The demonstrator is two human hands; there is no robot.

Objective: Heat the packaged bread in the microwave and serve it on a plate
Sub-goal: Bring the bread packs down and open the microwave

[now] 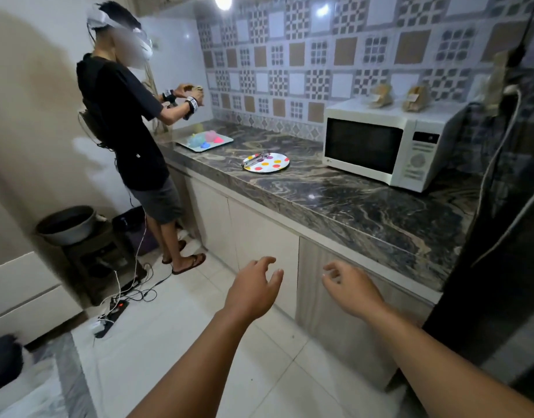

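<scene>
Both arms are reaching forward over the floor; the left hand (253, 292) and right hand (351, 292) are hanging loose-fingered, holding nothing; 2 packaged breads (380, 96) are sitting atop the closed microwave (389, 143); the dotted plate (267, 163), carrying tongs (256, 159), is lying on the countertop (335, 194) left of it.

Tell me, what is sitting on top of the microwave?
Two clear bags of bread stand side by side on the white microwave. Its door is closed and dark, so nothing inside can be seen.
</scene>
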